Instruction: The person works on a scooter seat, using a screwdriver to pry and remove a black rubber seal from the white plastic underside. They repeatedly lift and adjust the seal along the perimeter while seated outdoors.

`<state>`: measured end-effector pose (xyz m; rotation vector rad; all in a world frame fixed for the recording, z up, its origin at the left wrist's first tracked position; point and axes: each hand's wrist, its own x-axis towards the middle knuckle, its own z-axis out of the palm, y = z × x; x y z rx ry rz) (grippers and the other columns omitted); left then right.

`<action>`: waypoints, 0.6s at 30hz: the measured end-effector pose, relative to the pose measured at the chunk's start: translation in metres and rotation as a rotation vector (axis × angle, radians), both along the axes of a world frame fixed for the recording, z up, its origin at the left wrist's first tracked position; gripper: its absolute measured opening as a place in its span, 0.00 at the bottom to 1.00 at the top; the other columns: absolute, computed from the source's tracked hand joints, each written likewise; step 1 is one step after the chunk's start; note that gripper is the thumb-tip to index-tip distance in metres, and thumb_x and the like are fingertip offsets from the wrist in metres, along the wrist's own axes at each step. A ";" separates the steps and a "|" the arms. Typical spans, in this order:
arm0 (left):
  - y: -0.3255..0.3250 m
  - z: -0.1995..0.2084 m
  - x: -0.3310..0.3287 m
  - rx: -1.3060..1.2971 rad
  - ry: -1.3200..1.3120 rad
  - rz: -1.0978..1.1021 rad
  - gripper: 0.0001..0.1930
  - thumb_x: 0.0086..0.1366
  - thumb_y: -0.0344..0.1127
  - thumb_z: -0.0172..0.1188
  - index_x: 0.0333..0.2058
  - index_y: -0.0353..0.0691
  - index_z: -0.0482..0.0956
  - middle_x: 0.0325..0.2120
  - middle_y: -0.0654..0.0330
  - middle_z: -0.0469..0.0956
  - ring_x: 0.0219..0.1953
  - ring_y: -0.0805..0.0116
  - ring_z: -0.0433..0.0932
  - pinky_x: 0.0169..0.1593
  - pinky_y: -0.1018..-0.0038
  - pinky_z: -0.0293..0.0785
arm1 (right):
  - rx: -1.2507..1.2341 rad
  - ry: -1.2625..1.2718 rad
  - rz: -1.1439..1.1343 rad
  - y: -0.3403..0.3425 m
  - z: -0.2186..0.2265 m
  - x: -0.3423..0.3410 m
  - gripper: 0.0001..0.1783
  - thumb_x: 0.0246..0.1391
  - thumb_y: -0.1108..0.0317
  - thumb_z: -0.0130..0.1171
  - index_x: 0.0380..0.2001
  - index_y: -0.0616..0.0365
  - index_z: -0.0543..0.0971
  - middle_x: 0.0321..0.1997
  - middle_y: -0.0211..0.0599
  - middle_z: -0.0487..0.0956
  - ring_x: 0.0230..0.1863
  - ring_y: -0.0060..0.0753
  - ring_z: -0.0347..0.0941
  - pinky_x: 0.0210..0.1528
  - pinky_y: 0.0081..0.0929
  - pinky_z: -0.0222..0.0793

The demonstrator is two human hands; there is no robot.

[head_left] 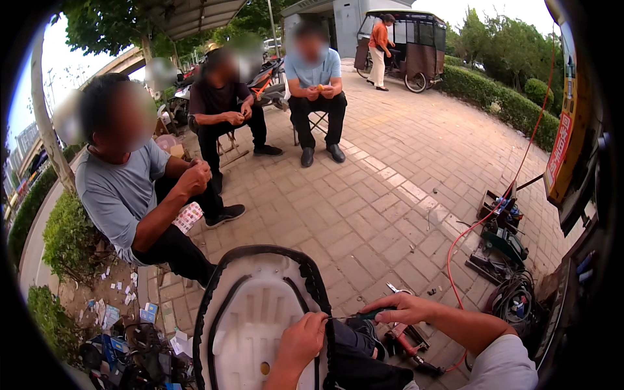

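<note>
An upturned vehicle seat lies before me, its white plastic base [250,325] facing up. Black cover material [311,273] is folded around its rim. My left hand [302,341] is closed in a pinch at the right rim of the seat; whatever its fingertips grip is hidden. From the right, my right hand [404,307] holds a screwdriver-like tool [365,316] with a dark green handle. Its thin shaft points left and reaches the left fingertips. Just below the right forearm lies a red-handled tool [404,341], and scissors-like metal blades [393,288] show beyond the right hand.
A red hose [453,260] runs across the paving at right, near toolboxes [497,250] and coiled cables [513,296]. Three people sit opposite; the closest [130,188] is at left. Scattered cards and dark clutter [140,354] lie lower left. A person stands by a three-wheeler [409,49].
</note>
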<state>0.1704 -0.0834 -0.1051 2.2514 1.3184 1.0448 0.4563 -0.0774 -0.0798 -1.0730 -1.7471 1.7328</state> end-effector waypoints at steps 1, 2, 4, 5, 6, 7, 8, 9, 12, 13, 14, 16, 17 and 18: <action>-0.001 0.000 -0.001 -0.011 0.025 0.013 0.06 0.65 0.32 0.63 0.40 0.41 0.79 0.33 0.57 0.81 0.33 0.49 0.81 0.35 0.61 0.78 | -0.035 -0.001 -0.025 0.000 -0.003 0.000 0.24 0.68 0.62 0.58 0.63 0.58 0.76 0.55 0.36 0.82 0.55 0.23 0.76 0.60 0.28 0.69; -0.002 0.000 -0.001 -0.021 0.050 0.022 0.06 0.65 0.32 0.62 0.40 0.41 0.79 0.34 0.56 0.82 0.34 0.49 0.81 0.36 0.61 0.78 | -0.017 -0.015 -0.025 0.001 -0.001 0.001 0.24 0.67 0.63 0.59 0.63 0.58 0.76 0.53 0.35 0.83 0.53 0.22 0.76 0.59 0.27 0.69; -0.003 0.001 -0.001 -0.036 0.072 0.041 0.06 0.66 0.32 0.62 0.40 0.41 0.78 0.34 0.56 0.82 0.35 0.48 0.81 0.37 0.59 0.78 | 0.020 -0.043 -0.031 0.006 0.004 0.006 0.23 0.66 0.64 0.60 0.62 0.58 0.77 0.50 0.34 0.84 0.50 0.21 0.76 0.57 0.25 0.71; -0.002 0.003 0.001 -0.041 0.069 0.050 0.06 0.66 0.32 0.61 0.40 0.41 0.78 0.35 0.55 0.82 0.35 0.47 0.81 0.37 0.59 0.78 | 0.017 -0.029 -0.062 0.004 0.003 0.011 0.23 0.65 0.64 0.60 0.62 0.58 0.77 0.49 0.33 0.84 0.49 0.20 0.76 0.55 0.24 0.71; -0.002 0.004 0.002 -0.046 0.067 0.056 0.05 0.66 0.32 0.61 0.40 0.41 0.78 0.35 0.54 0.82 0.36 0.47 0.81 0.38 0.58 0.78 | 0.014 -0.015 -0.096 0.001 0.001 0.016 0.23 0.65 0.65 0.60 0.61 0.58 0.78 0.48 0.32 0.84 0.47 0.20 0.76 0.53 0.23 0.71; -0.001 0.004 0.005 -0.059 0.059 0.076 0.06 0.66 0.32 0.61 0.40 0.40 0.78 0.35 0.53 0.82 0.36 0.46 0.81 0.38 0.57 0.78 | 0.012 0.000 -0.135 -0.002 0.000 0.022 0.22 0.65 0.65 0.60 0.61 0.58 0.78 0.47 0.32 0.84 0.46 0.19 0.75 0.50 0.22 0.71; -0.001 0.004 0.008 -0.071 0.051 0.093 0.06 0.66 0.32 0.61 0.40 0.40 0.78 0.35 0.52 0.82 0.36 0.45 0.81 0.38 0.57 0.78 | 0.032 0.021 -0.149 -0.004 0.000 0.024 0.22 0.65 0.64 0.60 0.61 0.57 0.78 0.46 0.31 0.84 0.45 0.18 0.75 0.49 0.22 0.71; -0.001 0.003 0.011 -0.083 0.045 0.106 0.06 0.66 0.32 0.61 0.40 0.40 0.78 0.36 0.51 0.82 0.36 0.44 0.80 0.39 0.56 0.77 | 0.053 0.043 -0.167 -0.006 0.000 0.026 0.22 0.65 0.64 0.60 0.60 0.57 0.79 0.45 0.30 0.84 0.44 0.18 0.74 0.47 0.21 0.70; -0.003 0.003 0.015 -0.104 0.185 0.201 0.06 0.65 0.31 0.59 0.39 0.37 0.79 0.37 0.50 0.82 0.36 0.46 0.82 0.41 0.56 0.79 | 0.035 0.095 -0.204 -0.013 -0.008 0.028 0.21 0.66 0.64 0.59 0.60 0.58 0.79 0.44 0.28 0.83 0.42 0.16 0.73 0.45 0.20 0.70; -0.003 -0.005 0.017 -0.076 0.205 0.230 0.06 0.65 0.30 0.59 0.39 0.36 0.79 0.36 0.50 0.82 0.36 0.48 0.82 0.41 0.58 0.79 | 0.016 0.104 -0.200 -0.013 -0.012 0.024 0.21 0.66 0.63 0.59 0.59 0.58 0.79 0.43 0.28 0.83 0.41 0.16 0.73 0.45 0.19 0.69; -0.003 -0.012 0.019 -0.041 0.235 0.270 0.06 0.65 0.29 0.58 0.39 0.35 0.79 0.36 0.50 0.82 0.35 0.51 0.82 0.40 0.61 0.78 | 0.023 0.113 -0.214 -0.014 -0.017 0.023 0.21 0.66 0.63 0.59 0.60 0.58 0.79 0.44 0.28 0.83 0.42 0.16 0.73 0.46 0.19 0.70; 0.001 -0.011 0.029 -0.057 0.223 0.315 0.07 0.64 0.30 0.59 0.39 0.34 0.80 0.35 0.48 0.82 0.35 0.49 0.81 0.41 0.60 0.77 | 0.036 0.133 -0.231 -0.018 -0.025 0.020 0.21 0.66 0.63 0.59 0.60 0.58 0.79 0.46 0.28 0.83 0.43 0.16 0.73 0.47 0.19 0.70; -0.001 -0.002 0.033 -0.110 0.183 0.320 0.08 0.64 0.32 0.60 0.39 0.35 0.81 0.35 0.46 0.82 0.36 0.45 0.81 0.43 0.57 0.76 | 0.019 0.153 -0.250 -0.021 -0.026 0.020 0.21 0.67 0.63 0.59 0.60 0.58 0.79 0.47 0.28 0.82 0.43 0.16 0.73 0.47 0.20 0.70; -0.004 0.006 0.034 -0.167 0.149 0.338 0.10 0.63 0.35 0.61 0.39 0.35 0.82 0.35 0.44 0.83 0.37 0.41 0.80 0.45 0.53 0.76 | -0.002 0.179 -0.257 -0.024 -0.026 0.018 0.22 0.67 0.62 0.59 0.60 0.58 0.78 0.47 0.28 0.82 0.44 0.15 0.73 0.47 0.20 0.71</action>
